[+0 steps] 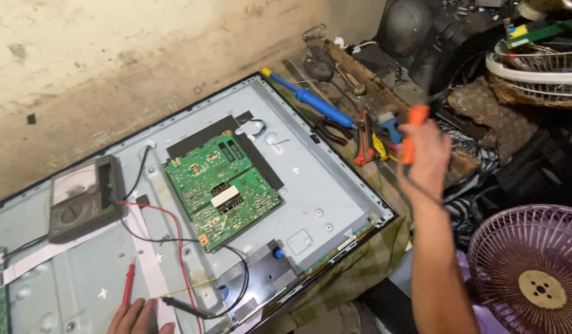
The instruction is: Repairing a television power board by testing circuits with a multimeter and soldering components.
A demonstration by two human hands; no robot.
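Note:
My right hand [425, 154] is raised over the bench's right side, shut on an orange-handled tool [413, 133] whose dark upper part is blurred. A black cord hangs from it down along my forearm. My left hand [136, 318] rests at the bottom edge on the grey metal back of a flat screen panel [311, 185], fingers together, beside a red probe [129, 283] and a black probe [181, 303]. Their leads run to an analogue multimeter [85, 198] lying on the panel. A green circuit board [221, 188] is mounted at the panel's middle.
A blue-handled screwdriver [311, 99], pliers [330, 131] and red-handled cutters [363, 142] lie beyond the panel's right edge. A pink fan grille [533, 272] stands at lower right, white fan guards [533, 68] at upper right. A stained wall runs behind the panel.

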